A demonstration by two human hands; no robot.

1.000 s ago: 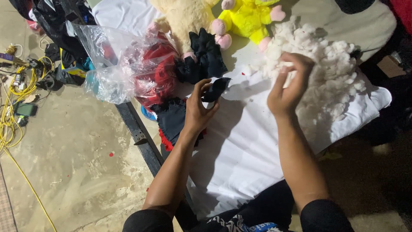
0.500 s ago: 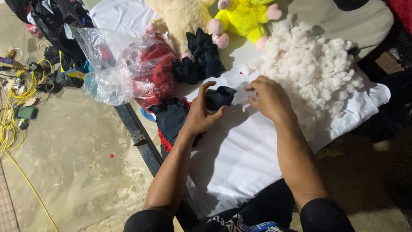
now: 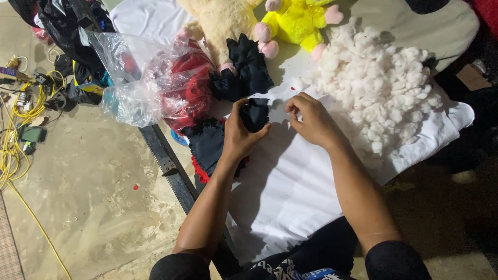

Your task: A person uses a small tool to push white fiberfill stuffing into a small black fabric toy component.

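Head view: looked down on a white cloth (image 3: 290, 192) spread over a table, both bare arms reaching away from the camera.
Left hand: the left hand (image 3: 239, 136) was curled tight around a small black fabric piece (image 3: 255, 115), thumb and fingers wrapped about its near end.
Black piece: sat at the centre of the cloth, its open far end peeking out past the fingers and facing far and slightly right.
Right hand: the right hand (image 3: 311, 120) lay just right of the black piece, fingers bent into a loose pinch at its left tip; whether it gripped a tuft of stuffing could not be told.
Key relation: the piece's mouth lay directly left of the right fingertips, nearly touching, so the right hand was the nearer one to that opening; the left hand only steadied it.
Stuffing: a heap of white stuffing (image 3: 378, 88) lay to the right and far side of the right hand, close behind its knuckles.
Axis: the black piece ran roughly near-to-far, in line with the left forearm.
Far side: more black fabric (image 3: 244, 72), a cream plush (image 3: 223, 23) and a yellow plush (image 3: 298, 21) lay beyond the hands.
Left side: a clear plastic bag (image 3: 140, 83) with red fabric inside hung over the table's left edge, above a concrete floor (image 3: 88, 197) with yellow cable (image 3: 13, 150).
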